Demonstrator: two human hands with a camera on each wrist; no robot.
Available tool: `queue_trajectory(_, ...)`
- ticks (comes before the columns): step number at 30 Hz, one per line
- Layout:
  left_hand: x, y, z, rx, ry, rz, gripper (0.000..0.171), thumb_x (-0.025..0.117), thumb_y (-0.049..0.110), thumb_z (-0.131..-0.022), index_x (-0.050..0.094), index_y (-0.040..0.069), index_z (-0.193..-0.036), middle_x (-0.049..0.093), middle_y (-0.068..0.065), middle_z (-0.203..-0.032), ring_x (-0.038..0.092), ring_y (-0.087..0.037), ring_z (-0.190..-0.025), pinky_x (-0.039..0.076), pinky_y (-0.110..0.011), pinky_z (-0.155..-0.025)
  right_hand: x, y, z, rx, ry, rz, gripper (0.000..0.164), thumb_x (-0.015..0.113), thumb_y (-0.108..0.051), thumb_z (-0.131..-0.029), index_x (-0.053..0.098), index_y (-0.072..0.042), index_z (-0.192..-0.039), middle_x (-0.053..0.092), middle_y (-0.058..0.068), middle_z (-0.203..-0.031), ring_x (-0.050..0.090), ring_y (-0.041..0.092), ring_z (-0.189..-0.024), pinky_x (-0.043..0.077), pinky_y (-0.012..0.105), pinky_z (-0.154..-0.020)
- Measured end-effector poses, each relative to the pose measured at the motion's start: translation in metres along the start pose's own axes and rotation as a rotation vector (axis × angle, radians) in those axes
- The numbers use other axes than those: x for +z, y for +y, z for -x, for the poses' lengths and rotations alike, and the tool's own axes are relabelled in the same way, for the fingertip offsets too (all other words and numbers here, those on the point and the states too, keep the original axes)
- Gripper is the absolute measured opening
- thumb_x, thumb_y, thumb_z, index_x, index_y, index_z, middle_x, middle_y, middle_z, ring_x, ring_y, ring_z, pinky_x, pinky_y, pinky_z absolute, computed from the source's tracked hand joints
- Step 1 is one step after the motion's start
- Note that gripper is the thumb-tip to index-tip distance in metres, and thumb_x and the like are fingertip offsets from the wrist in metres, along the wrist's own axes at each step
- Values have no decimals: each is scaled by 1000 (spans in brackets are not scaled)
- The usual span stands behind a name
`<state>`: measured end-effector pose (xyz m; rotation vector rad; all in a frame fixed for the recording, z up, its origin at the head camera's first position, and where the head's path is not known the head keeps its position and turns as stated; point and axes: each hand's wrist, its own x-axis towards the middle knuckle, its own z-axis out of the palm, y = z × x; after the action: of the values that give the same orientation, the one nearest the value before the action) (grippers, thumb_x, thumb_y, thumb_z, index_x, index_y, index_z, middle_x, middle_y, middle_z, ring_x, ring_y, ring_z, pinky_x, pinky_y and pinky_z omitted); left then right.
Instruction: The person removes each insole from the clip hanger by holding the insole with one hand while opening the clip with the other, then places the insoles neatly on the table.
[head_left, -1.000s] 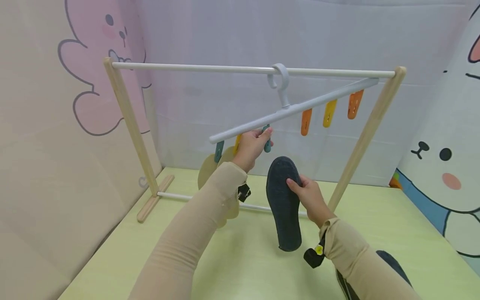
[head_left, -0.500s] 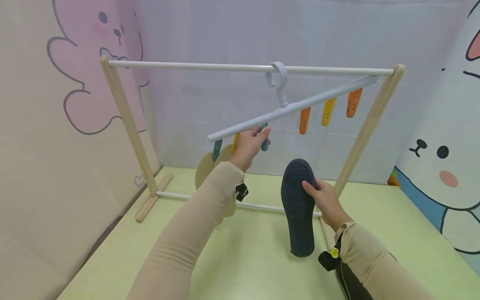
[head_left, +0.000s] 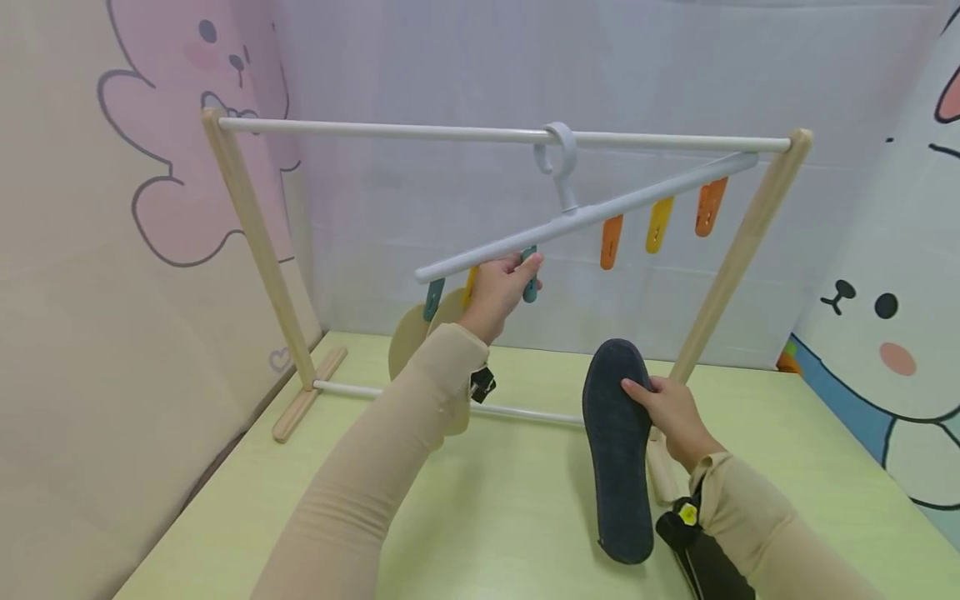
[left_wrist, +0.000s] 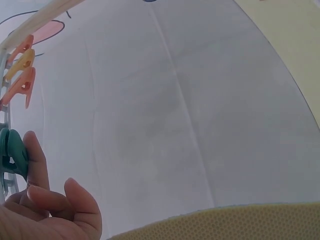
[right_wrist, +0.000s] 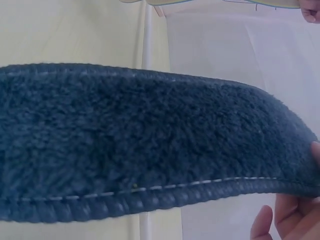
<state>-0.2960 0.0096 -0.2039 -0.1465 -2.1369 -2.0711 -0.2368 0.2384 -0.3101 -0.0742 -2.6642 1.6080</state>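
Note:
My left hand (head_left: 498,296) is raised to a tilted pale hanger (head_left: 487,252), pinching a teal clip (head_left: 530,286) between thumb and finger. In the left wrist view that clip (left_wrist: 17,152) lies along a finger. My right hand (head_left: 678,417) holds a dark navy insole (head_left: 618,450) by its upper side edge, thumb on the near face. Its other face, seen on the insole (right_wrist: 150,130) in the right wrist view, is fleecy with white stitching. Beige insoles (head_left: 407,340) hang from a teal clip (head_left: 433,298) and a yellow clip (head_left: 470,286), partly hidden behind my left arm.
The hanger hooks over the white top bar (head_left: 375,129) of a wooden-legged rack. Orange clips (head_left: 611,242) and a yellow clip (head_left: 659,225) hang on its raised right half. A dark item (head_left: 716,567) lies on the pale table (head_left: 480,517), partly under my right forearm.
My right hand has carried the navy insole to the right and lower, toward me. The left hand stays at the teal clip, and the hanger keeps its tilt.

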Motion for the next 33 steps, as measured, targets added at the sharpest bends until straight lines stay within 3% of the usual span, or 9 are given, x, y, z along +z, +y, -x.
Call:
queue_trajectory(7, -1, 2, 1, -14, -10, -14, 34, 63, 27, -94, 66, 3, -117, 62, -1, -73, 58, -12, -72, 42, -32, -90, -5, 5, 3, 48, -79, 7, 38, 55, -24, -99, 60, 13, -101, 63, 2, -83, 57, 11, -75, 50, 35, -76)
queue_trajectory(18, -1, 1, 0, 7, -17, 1, 29, 64, 26, -94, 67, 2, -110, 59, 0, -68, 55, -10, -65, 43, -24, -73, -12, 14, 6, 86, -119, -2, 37, 54, -24, -99, 60, 11, -106, 62, 2, -86, 58, 11, -75, 51, 37, -78)
queue_trajectory(23, -3, 0, 1, 14, -6, 3, 27, 63, 24, -94, 67, 1, -109, 58, 0, -67, 55, -10, -64, 43, -26, -77, -14, 22, 7, 92, -134, -31, 41, 54, -24, -99, 56, 13, -114, 62, -2, -81, 59, 11, -70, 51, 30, -69)
queue_trajectory(27, -3, 1, 2, 19, -11, -7, 29, 63, 25, -94, 67, 1, -110, 58, 1, -67, 55, -10, -65, 43, -28, -81, -17, 26, 7, 97, -142, -21, 50, 53, -26, -100, 48, 16, -126, 64, 1, -86, 61, 10, -73, 52, 32, -71)
queue_trajectory(33, -2, 0, 1, 28, -29, -3, 30, 62, 24, -95, 66, 1, -113, 57, 1, -67, 55, -10, -66, 43, -28, -81, -19, 30, 7, 111, -139, -4, 49, 52, -26, -100, 50, 17, -123, 63, 1, -85, 60, 11, -72, 52, 32, -70)
